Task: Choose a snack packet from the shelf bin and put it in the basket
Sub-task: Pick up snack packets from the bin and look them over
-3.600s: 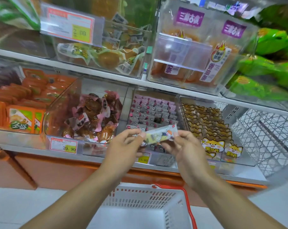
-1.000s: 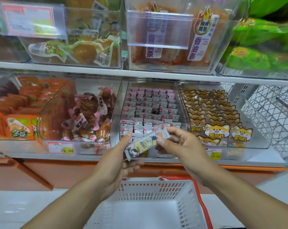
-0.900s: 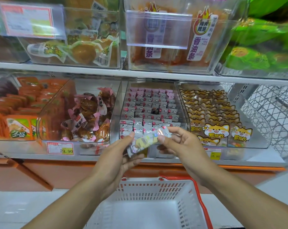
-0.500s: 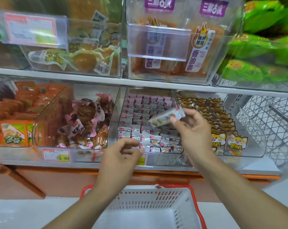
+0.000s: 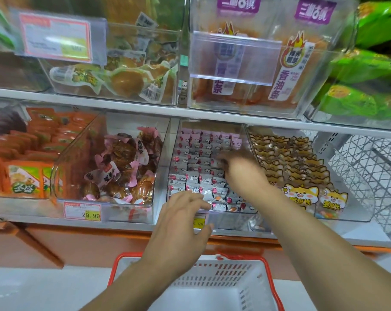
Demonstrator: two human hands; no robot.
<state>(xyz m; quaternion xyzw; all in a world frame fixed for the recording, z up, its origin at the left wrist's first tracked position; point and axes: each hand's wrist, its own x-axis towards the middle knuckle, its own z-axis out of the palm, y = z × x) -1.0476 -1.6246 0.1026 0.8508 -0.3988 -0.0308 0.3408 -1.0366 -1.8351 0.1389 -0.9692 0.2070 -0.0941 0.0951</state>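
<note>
The right hand (image 5: pixel 241 169) reaches deep into the clear plastic shelf bin (image 5: pixel 212 213) of small pink-and-white snack packets (image 5: pixel 196 176); its fingers are blurred, so whether its grip holds a packet cannot be told. The left hand (image 5: pixel 181 223) hovers with fingers loosely spread, holding nothing, above the white slotted plastic basket with red rim (image 5: pixel 223 279). Risk: a hasty pinch may lift two packets or dislodge neighbouring rows

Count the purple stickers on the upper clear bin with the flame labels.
2. One purple sticker sits at the upper left of the clear bin, the other at its upper right. More may be hidden above the picture's edge.
</note>
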